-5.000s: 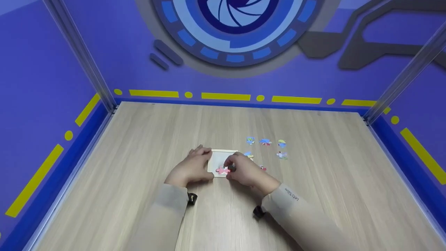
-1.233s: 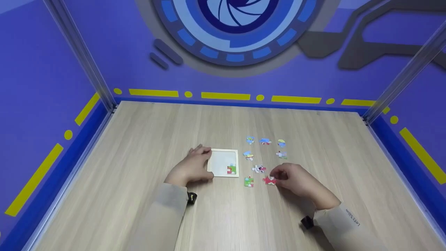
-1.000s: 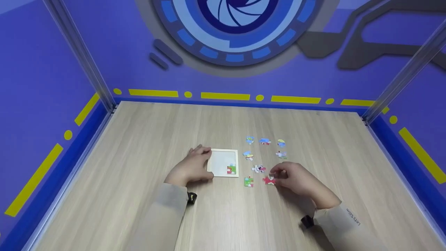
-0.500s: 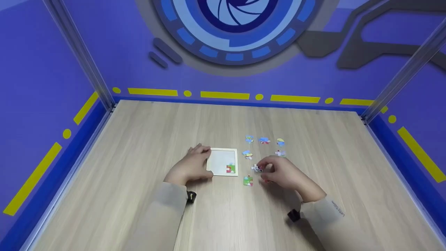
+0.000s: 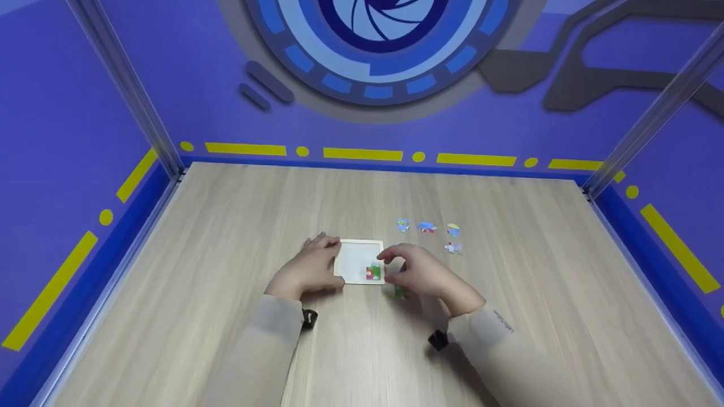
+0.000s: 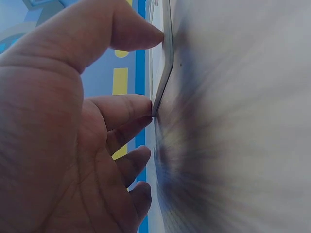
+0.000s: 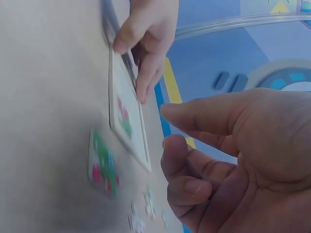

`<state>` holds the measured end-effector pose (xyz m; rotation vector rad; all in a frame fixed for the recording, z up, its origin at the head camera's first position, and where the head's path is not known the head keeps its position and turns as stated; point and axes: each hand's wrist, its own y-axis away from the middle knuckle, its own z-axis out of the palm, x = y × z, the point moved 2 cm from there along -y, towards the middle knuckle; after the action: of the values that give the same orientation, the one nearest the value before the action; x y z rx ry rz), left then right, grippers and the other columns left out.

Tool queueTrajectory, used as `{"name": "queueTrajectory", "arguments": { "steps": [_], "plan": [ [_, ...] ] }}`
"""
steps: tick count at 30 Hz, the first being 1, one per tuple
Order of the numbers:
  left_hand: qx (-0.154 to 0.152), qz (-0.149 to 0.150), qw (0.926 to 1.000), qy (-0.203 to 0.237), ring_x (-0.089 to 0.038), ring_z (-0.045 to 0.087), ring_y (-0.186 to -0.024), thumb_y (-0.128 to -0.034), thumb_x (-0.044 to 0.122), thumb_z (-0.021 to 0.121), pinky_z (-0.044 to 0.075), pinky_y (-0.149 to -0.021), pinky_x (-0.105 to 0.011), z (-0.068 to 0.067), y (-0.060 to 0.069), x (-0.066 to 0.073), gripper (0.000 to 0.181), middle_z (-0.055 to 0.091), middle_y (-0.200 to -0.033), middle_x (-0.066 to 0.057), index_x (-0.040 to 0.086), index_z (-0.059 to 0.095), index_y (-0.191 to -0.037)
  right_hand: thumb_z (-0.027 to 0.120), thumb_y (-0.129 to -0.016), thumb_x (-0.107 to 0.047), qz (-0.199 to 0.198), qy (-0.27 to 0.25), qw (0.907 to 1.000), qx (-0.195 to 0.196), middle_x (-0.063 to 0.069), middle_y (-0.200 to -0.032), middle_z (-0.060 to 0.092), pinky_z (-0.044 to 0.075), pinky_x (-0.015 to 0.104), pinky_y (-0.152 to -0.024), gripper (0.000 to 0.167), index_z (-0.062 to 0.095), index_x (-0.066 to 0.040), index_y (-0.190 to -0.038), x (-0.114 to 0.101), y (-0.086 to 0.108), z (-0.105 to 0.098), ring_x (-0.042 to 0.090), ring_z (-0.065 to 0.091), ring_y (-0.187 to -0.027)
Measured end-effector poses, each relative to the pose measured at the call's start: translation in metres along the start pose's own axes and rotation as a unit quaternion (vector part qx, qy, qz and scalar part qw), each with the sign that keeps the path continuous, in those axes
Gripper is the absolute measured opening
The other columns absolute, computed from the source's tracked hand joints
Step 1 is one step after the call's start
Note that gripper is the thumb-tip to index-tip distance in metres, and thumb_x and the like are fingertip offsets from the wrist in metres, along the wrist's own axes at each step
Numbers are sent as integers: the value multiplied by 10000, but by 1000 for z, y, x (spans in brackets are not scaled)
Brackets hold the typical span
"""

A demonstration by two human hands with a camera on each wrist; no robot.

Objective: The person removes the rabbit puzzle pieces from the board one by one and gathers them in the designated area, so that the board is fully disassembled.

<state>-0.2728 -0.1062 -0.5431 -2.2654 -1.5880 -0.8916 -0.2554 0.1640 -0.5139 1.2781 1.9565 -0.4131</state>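
Note:
A small square puzzle tray (image 5: 359,240) with a pale rim lies on the table. In its near right corner sits a green and red puzzle piece (image 5: 373,272). My left hand (image 5: 305,271) grips the tray's left side, thumb at the near corner and index fingertip at the far one; the left wrist view shows both fingertips on its edge. My right hand (image 5: 421,274) hovers at the tray's right edge, thumb and fingers apart. No piece shows between them in the right wrist view. Under that hand lies a green puzzle piece (image 7: 103,162), partly hidden in the head view.
Farther back on the wooden table (image 5: 254,209) lie several loose puzzle pieces, among them a blue and red one (image 5: 427,226) and a blue and yellow one (image 5: 453,229). Other pieces are hidden by the right hand and forearm. Blue panels (image 5: 339,130) wall the table.
My right hand has left the red puzzle piece and moved leftward to the tray's edge. The green and red piece has come into the tray since the oldest frame. My left hand stays put.

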Motion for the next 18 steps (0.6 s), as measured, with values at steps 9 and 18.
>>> {"name": "queueTrajectory", "arguments": {
  "steps": [9,18],
  "plan": [
    [-28,63,10000,-23,-380,155,-1794,-832,230,815,122,-1478,-605,-1,0,2,978,427,-1816,-86,-6,453,-1709,829,-1001,-78,17,129,9997,220,147,-1434,701,553,276,-732,419,759,-64,-1414,-8,-15,20,133,616,-779],
    [19,14,10000,-22,-376,165,-1792,-833,229,835,156,-1471,-614,-1,-1,-1,986,427,-1818,-73,12,453,-1715,828,-988,-67,241,670,9969,345,188,-1491,651,586,547,-1170,439,767,-37,-1422,-6,-24,32,362,679,-1329]
  ]
}}
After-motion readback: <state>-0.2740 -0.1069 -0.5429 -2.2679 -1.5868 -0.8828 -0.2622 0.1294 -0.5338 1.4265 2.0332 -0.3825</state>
